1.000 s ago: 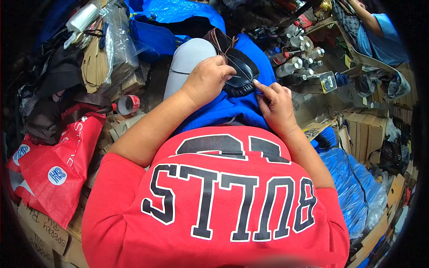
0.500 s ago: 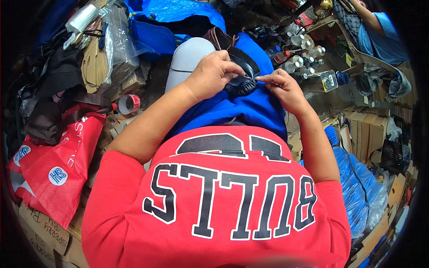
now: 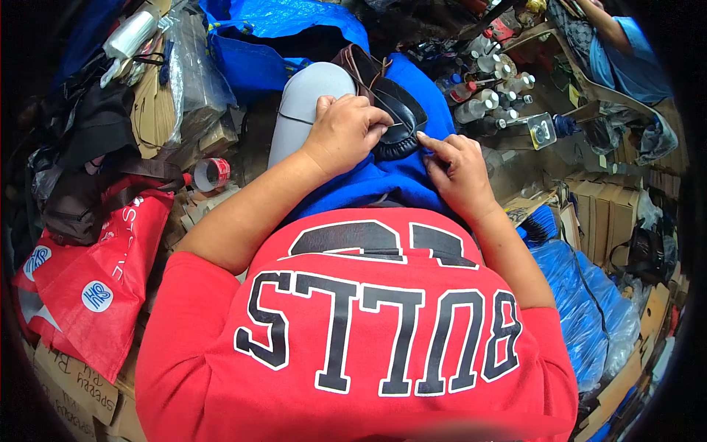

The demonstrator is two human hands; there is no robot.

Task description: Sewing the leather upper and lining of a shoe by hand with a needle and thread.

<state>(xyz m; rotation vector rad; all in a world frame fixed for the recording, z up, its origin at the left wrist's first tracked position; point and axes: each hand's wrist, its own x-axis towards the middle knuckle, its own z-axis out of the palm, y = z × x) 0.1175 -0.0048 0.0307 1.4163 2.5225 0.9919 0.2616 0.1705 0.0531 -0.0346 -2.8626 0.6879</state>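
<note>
The left hand [image 3: 345, 131] is covering the near part of the dark shoe [image 3: 394, 110]; the co-worker [image 3: 622, 51] at upper right is being cut off by the frame's rim.
</note>
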